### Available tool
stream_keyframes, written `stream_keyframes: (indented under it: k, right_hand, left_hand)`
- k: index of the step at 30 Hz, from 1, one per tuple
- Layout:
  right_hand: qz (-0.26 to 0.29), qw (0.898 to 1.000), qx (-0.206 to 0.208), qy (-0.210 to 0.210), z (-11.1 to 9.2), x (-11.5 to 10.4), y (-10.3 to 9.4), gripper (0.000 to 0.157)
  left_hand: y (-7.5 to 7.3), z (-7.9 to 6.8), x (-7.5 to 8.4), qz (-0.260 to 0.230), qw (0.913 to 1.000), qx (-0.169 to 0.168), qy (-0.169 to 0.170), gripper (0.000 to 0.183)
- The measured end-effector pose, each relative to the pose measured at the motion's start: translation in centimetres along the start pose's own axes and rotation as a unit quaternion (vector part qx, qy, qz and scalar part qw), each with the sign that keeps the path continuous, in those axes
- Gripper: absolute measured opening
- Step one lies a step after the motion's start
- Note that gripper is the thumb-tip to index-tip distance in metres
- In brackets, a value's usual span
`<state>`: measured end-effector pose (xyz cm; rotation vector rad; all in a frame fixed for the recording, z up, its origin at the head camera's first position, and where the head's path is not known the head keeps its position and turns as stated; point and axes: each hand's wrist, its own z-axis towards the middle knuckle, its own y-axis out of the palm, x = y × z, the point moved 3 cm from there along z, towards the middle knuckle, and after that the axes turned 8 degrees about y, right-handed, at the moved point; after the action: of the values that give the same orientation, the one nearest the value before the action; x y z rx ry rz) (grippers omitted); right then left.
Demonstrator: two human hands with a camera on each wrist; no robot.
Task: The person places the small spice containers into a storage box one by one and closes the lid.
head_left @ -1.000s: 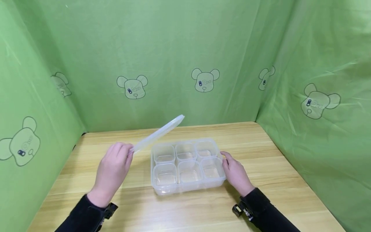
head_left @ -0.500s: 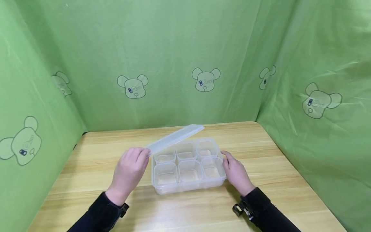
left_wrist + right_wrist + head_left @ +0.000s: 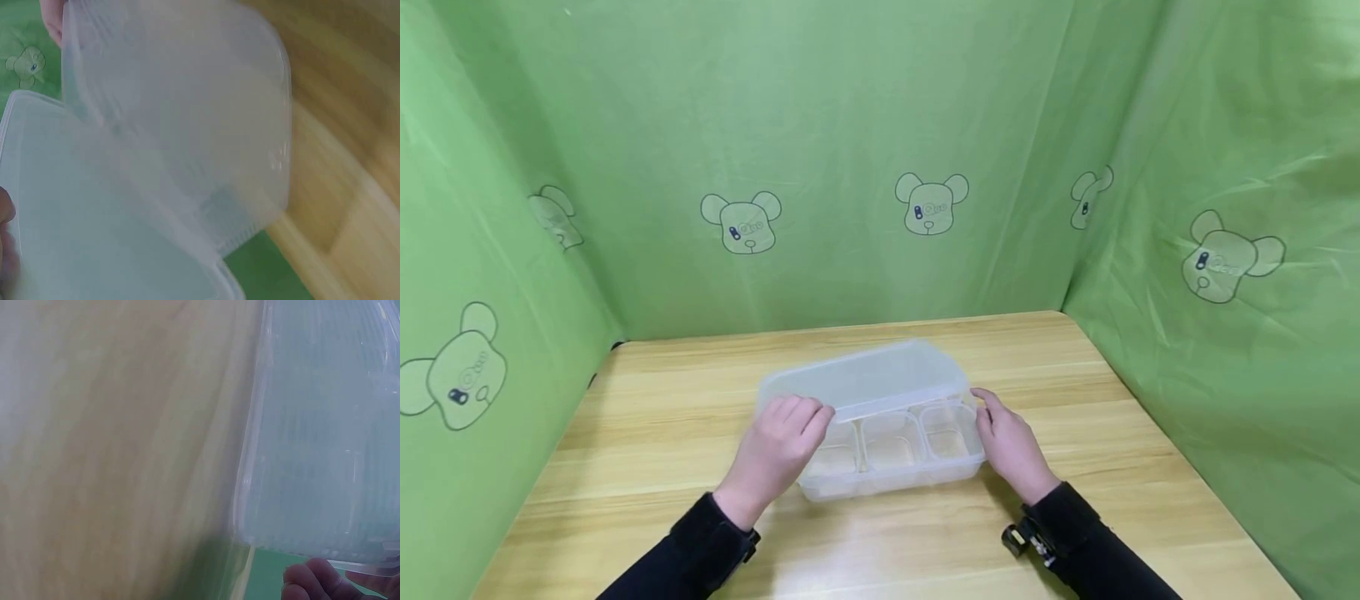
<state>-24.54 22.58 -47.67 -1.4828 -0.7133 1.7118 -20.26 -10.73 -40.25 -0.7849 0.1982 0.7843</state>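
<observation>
A clear plastic food container with several small inner boxes sits on the table. Its translucent lid slants over the far row, leaving the near row of boxes uncovered. My left hand pinches the lid's near edge; in the left wrist view that lid overlaps the container. At the container's right end, my right hand holds the wall and rim. The right wrist view has the container's side with the right hand's fingers at its end. The far boxes are hidden under the lid.
The wooden table reaches back to a green curtain printed with bear heads. Green cloth also hangs on the left and right sides. A small black device is strapped at the right wrist.
My left hand has moved right and slightly down with the lid. From a steep tilt beside the container, the lid has come down over its far row. The right hand stays in place.
</observation>
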Motion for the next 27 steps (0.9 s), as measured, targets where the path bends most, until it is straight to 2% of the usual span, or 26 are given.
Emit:
stream_keyframes:
  k: [5, 9, 16, 21, 25, 27]
  right_hand:
    - [-0.001, 1.000, 0.000, 0.004, 0.0, 0.1, -0.1, 0.037]
    - [-0.007, 1.000, 0.003, 0.001, -0.1, 0.2, -0.1, 0.038]
    - [-0.013, 0.999, 0.026, -0.030, -0.1, 0.3, 0.0, 0.035]
    - [-0.015, 0.999, 0.022, -0.026, -0.1, 0.2, 0.1, 0.035]
    - [-0.013, 0.999, 0.017, -0.026, -0.1, 0.2, 0.1, 0.038]
    - [-0.010, 1.000, 0.015, -0.025, -0.1, 0.2, 0.1, 0.040]
  left_hand:
    - [0.8, 0.0, 0.9, -0.016, 0.9995, -0.012, 0.025, 0.020]
    - [1.1, -0.1, 1.3, -0.033, 0.9989, -0.015, 0.030, 0.017]
    - [1.8, -0.6, 2.2, -0.072, 0.9969, -0.030, 0.015, 0.016]
    - [2.3, -1.0, 2.6, -0.103, 0.9943, -0.027, -0.003, 0.010]
    - [2.6, -1.4, 2.9, -0.128, 0.9912, -0.028, -0.020, 0.014]
    - [2.7, -1.6, 3.0, -0.137, 0.9897, -0.032, -0.027, 0.009]
